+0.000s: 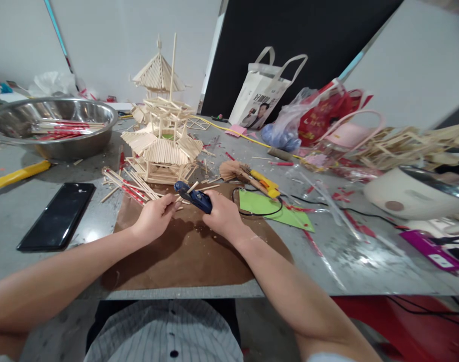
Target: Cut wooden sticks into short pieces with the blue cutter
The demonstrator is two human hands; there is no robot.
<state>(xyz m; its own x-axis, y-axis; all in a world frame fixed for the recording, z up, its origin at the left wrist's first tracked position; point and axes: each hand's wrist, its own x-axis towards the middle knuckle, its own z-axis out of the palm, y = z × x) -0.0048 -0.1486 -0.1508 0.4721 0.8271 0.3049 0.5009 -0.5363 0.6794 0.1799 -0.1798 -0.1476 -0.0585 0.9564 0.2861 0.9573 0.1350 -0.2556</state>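
Note:
My right hand (223,215) is closed around a dark blue glue gun (193,196), its nozzle pointing left. My left hand (156,216) pinches a short wooden stick (190,189) whose end meets the gun's tip. Both hands hover over a brown mat (184,256). Just behind them stands a pagoda model built of wooden sticks (159,136), with a pile of loose sticks (129,185) at its left foot.
A steel bowl (10,118) holding red sticks sits at the far left, a black phone (58,215) and a yellow tool (21,173) near it. Green paper (267,207), a yellow-handled tool (265,182), bags (265,90), a white cooker (410,193) and cables lie to the right.

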